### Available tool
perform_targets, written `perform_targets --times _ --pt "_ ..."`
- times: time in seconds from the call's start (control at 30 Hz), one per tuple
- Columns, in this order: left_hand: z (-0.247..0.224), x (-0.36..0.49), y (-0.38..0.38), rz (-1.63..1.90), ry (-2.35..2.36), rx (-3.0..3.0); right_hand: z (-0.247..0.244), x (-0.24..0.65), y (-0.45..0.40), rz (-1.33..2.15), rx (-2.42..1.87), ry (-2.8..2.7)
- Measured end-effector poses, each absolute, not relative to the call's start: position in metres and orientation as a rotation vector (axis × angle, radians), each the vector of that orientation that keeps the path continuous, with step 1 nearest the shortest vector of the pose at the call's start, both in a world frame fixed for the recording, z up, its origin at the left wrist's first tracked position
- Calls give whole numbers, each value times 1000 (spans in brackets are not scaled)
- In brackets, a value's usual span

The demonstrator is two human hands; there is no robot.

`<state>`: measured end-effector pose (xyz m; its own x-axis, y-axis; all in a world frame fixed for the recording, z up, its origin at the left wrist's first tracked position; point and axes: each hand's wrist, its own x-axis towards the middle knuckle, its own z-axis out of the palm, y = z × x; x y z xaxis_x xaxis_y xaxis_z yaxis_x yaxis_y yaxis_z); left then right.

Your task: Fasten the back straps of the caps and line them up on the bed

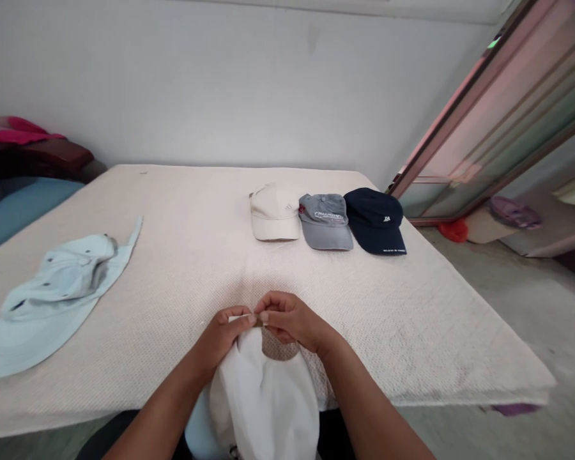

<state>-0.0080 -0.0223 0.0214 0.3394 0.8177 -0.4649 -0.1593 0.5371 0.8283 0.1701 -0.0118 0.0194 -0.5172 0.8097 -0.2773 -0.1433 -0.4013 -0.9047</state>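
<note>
A white cap (278,402) hangs at the table's front edge, its rear opening upward. My left hand (227,332) pinches the cap's back strap on the left side of that opening. Fingers closed, my right hand (292,319) holds the strap beside a small brass-coloured buckle (259,322); the fingertips of both hands nearly meet there. Part of the strap is hidden by my fingers. Farther back stand a beige cap (273,214), a grey cap (326,222) and a navy cap (374,220) in a row. A light blue cap (60,287) lies on the left.
The table (196,223) has a cream textured cover and backs onto a pale wall (220,83). Pink cloth (19,131) and a blue surface (29,198) are at the left. A framed glass door (498,108) and a red bag (453,230) are at the right.
</note>
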Motion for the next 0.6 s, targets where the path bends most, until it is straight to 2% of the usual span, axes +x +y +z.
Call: perform_targets --times 0.2,0.43,0.6 --pt "32 -18 -5 894 939 229 20 183 -20 1938 -949 -1065" --pt "28 -41 14 1161 944 245 24 199 -29 2071 -770 -947" --pt "28 -35 17 1157 887 186 19 219 -34 1917 -926 -1016"
